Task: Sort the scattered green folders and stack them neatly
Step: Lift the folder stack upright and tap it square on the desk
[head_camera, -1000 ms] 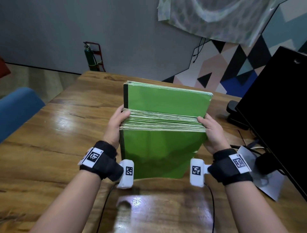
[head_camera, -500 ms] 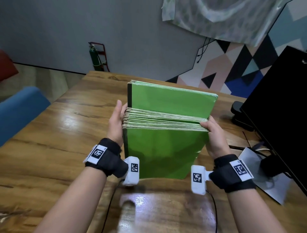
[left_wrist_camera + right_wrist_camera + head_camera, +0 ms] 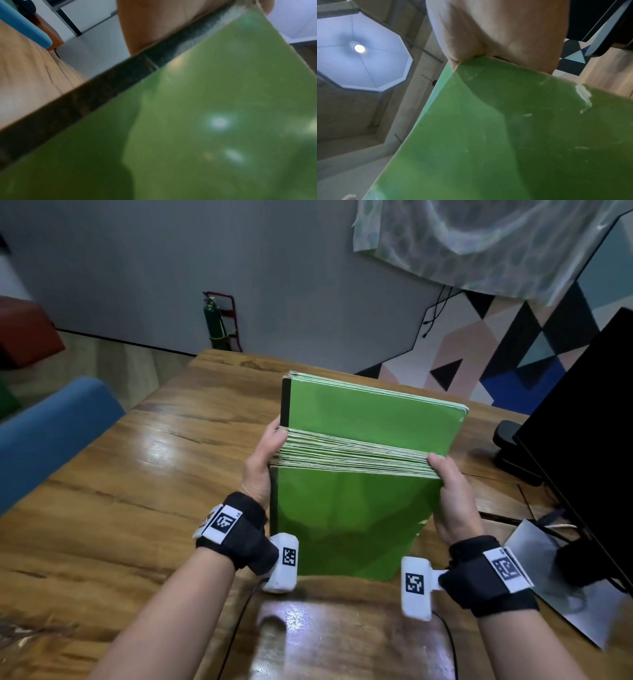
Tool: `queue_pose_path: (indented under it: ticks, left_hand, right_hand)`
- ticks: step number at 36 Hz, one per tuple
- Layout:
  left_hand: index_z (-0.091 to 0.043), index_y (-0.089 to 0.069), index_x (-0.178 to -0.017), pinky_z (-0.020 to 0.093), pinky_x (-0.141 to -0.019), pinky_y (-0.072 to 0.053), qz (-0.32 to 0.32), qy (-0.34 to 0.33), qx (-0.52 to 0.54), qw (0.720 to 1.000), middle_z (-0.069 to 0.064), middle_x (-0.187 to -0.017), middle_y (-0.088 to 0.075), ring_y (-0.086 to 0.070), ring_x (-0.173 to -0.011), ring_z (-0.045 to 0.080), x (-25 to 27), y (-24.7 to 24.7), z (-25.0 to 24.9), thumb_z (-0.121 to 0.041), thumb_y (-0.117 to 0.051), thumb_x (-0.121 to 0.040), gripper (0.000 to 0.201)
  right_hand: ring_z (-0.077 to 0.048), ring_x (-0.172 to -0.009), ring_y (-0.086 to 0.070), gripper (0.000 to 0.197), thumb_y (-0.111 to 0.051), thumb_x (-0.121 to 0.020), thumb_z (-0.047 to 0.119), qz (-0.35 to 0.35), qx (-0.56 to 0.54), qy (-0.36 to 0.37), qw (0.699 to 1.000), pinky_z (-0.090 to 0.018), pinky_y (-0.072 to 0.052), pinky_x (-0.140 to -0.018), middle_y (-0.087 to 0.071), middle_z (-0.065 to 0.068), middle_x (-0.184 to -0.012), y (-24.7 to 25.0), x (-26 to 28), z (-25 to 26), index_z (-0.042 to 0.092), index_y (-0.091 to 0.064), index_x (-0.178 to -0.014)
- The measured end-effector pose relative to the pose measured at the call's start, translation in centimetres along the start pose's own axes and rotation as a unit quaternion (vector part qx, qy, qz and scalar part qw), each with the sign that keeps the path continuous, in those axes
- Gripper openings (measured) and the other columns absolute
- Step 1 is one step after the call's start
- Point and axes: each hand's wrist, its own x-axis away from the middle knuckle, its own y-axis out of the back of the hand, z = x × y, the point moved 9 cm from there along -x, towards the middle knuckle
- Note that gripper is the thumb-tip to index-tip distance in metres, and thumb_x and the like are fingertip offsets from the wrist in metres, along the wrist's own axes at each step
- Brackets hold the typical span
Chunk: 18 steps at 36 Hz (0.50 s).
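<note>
A thick stack of green folders point(image 3: 349, 518) stands on edge on the wooden table point(image 3: 137, 508), its cover facing me. Several folders at the back point(image 3: 373, 419) stick up higher, showing a black spine strip. My left hand point(image 3: 263, 460) grips the stack's left side, thumb at the upper corner. My right hand point(image 3: 452, 494) grips the right side, thumb on the top edges. In the left wrist view the green cover point(image 3: 205, 121) and black spine point(image 3: 102, 88) lie against my palm. The right wrist view shows the cover point(image 3: 505, 135) under my palm. The fingers behind the stack are hidden.
A black monitor point(image 3: 589, 440) stands at the right edge, with its base point(image 3: 513, 446) behind the stack. A grey sheet point(image 3: 548, 577) and cables lie under the monitor. A blue chair point(image 3: 51, 426) is off the table's left side.
My left hand flattened against the stack's side half a second ago and now grips it again. The stack stays upright in the same place; my head view has shifted slightly.
</note>
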Motion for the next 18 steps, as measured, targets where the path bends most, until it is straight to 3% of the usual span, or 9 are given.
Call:
queue_pose_path:
  ticks: [1,3,5,7,9,12,14,15,18]
  left_hand:
    - [-0.015,-0.046,-0.137,0.042,-0.098,-0.047,0.003,-0.002,0.004,1.000,0.006,-0.127,-0.062,-0.060,-0.116,0.021,0.0,0.1,0.2,-0.048,-0.061,-0.071,0.075]
    - [-0.019,-0.039,-0.142,0.050,-0.107,-0.037,0.011,-0.014,-0.014,1.000,0.008,-0.140,-0.050,-0.049,-0.128,0.026,0.1,0.4,0.7,-0.062,-0.069,-0.064,0.094]
    - [-0.029,-0.037,-0.141,0.045,-0.113,-0.026,0.011,-0.026,-0.066,0.997,-0.003,-0.146,-0.040,-0.038,-0.135,0.020,0.1,0.7,1.6,-0.073,-0.074,-0.047,0.109]
    - [-0.036,-0.034,-0.137,0.039,-0.113,-0.024,0.018,-0.011,-0.115,0.993,-0.010,-0.144,-0.039,-0.036,-0.134,0.014,0.0,1.3,2.9,-0.072,-0.078,-0.039,0.113]
    - [-0.029,-0.030,-0.144,0.047,-0.115,-0.025,0.043,0.020,-0.163,0.985,-0.003,-0.148,-0.040,-0.037,-0.137,0.018,-0.5,2.3,4.7,-0.060,-0.086,-0.043,0.120]
    - [-0.026,-0.021,-0.148,0.048,-0.114,-0.029,0.085,0.071,-0.260,0.959,0.001,-0.148,-0.041,-0.040,-0.135,0.018,-0.8,3.7,6.9,-0.052,-0.091,-0.042,0.130]
    - [-0.024,-0.021,-0.148,0.046,-0.112,-0.034,0.125,0.094,-0.305,0.939,0.000,-0.144,-0.046,-0.046,-0.130,0.017,-0.6,3.9,7.8,-0.051,-0.092,-0.039,0.133]
    - [-0.024,-0.021,-0.148,0.046,-0.111,-0.035,0.142,0.102,-0.324,0.930,0.000,-0.143,-0.047,-0.047,-0.130,0.017,-0.3,4.0,8.3,-0.050,-0.092,-0.038,0.134]
    - [-0.016,-0.018,-0.149,0.042,-0.111,-0.035,0.173,0.127,-0.368,0.905,0.002,-0.141,-0.048,-0.047,-0.129,0.016,0.5,4.9,10.2,-0.046,-0.092,-0.039,0.136]
  right_hand:
    - [-0.024,-0.134,-0.041,0.100,-0.072,-0.054,0.070,-0.006,0.007,0.007,1.000,-0.049,-0.029,-0.112,-0.044,-0.008,-0.145,0.1,-0.1,-0.1,0.012,-0.051,-0.133]
    - [-0.025,-0.133,-0.043,0.082,-0.069,-0.061,0.069,-0.008,0.021,0.022,1.000,-0.052,-0.029,-0.112,-0.048,-0.009,-0.142,0.3,-0.3,-0.2,0.017,-0.057,-0.123]
    - [-0.022,-0.128,-0.048,0.067,-0.061,-0.070,0.070,-0.002,0.032,0.034,0.999,-0.051,-0.031,-0.111,-0.056,-0.005,-0.134,-0.2,0.3,0.1,0.022,-0.060,-0.116]
    - [-0.018,-0.125,-0.052,0.074,-0.055,-0.073,0.074,0.003,0.017,0.046,0.999,-0.045,-0.035,-0.109,-0.058,0.000,-0.131,-0.4,1.1,0.0,0.022,-0.057,-0.126]
    - [-0.018,-0.124,-0.053,0.084,-0.054,-0.072,0.075,0.021,0.009,0.048,0.999,-0.042,-0.040,-0.105,-0.056,-0.002,-0.135,-0.2,1.6,-1.1,0.021,-0.047,-0.135]
    - [-0.022,-0.129,-0.049,0.109,-0.073,-0.059,0.069,0.059,0.075,0.025,0.995,-0.048,-0.040,-0.105,-0.046,-0.007,-0.144,0.3,2.1,-3.2,0.022,-0.027,-0.146]
    - [-0.013,-0.117,-0.058,0.107,-0.086,-0.058,0.040,0.107,0.102,0.020,0.989,-0.032,-0.050,-0.096,-0.056,-0.003,-0.132,0.4,2.2,-4.5,0.017,-0.029,-0.144]
    - [-0.006,-0.111,-0.061,0.109,-0.089,-0.053,0.035,0.126,0.120,0.007,0.985,-0.021,-0.052,-0.089,-0.058,0.001,-0.127,0.5,2.2,-5.6,0.015,-0.031,-0.142]
    - [0.008,-0.092,-0.063,0.097,-0.090,-0.041,0.047,0.156,0.169,-0.026,0.973,-0.007,-0.050,-0.076,-0.061,0.005,-0.115,0.6,3.3,-7.9,0.018,-0.045,-0.123]
